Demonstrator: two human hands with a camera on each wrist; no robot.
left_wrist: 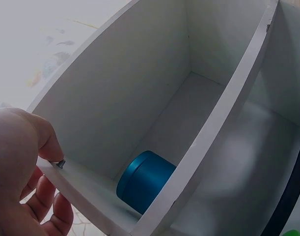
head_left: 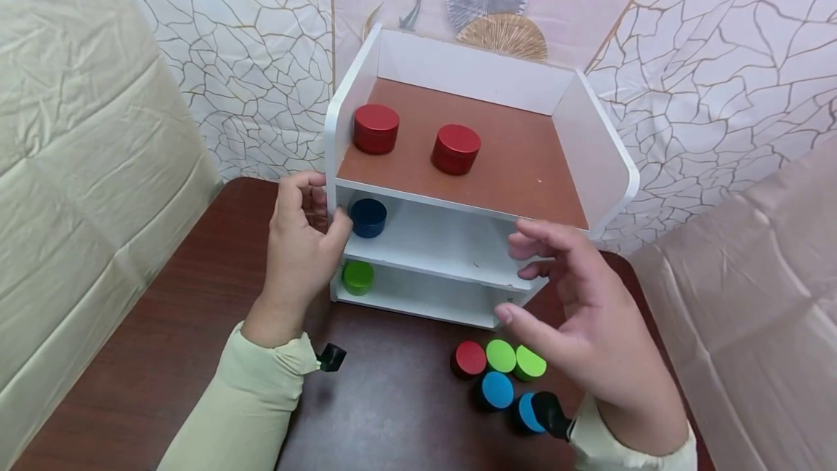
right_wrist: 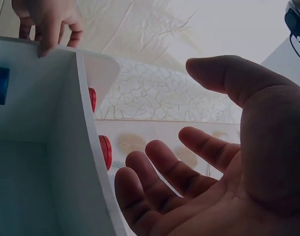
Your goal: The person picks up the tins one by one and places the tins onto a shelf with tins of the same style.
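A white three-level shelf unit (head_left: 445, 235) with a brown top stands on the table. My left hand (head_left: 297, 246) grips its left side panel, the thumb at the front edge and the fingers on the outer side. Off the unit's right front, my right hand (head_left: 588, 318) holds nothing; its fingers are spread and loosely bent. Two round red tins, one at left (head_left: 375, 129) and one nearer the middle (head_left: 455, 150), sit on the top. A blue tin (left_wrist: 147, 182) is at the left of the middle level, and a green tin (head_left: 358, 278) at the left of the bottom level.
On the table (head_left: 379, 398), before the unit's right side, stand a red tin (head_left: 469, 360), two green tins (head_left: 500, 356) and two blue tins (head_left: 495, 391). A black strap end at my right wrist partly covers one blue tin. Patterned cloth (head_left: 261, 57) hangs behind and beside the table.
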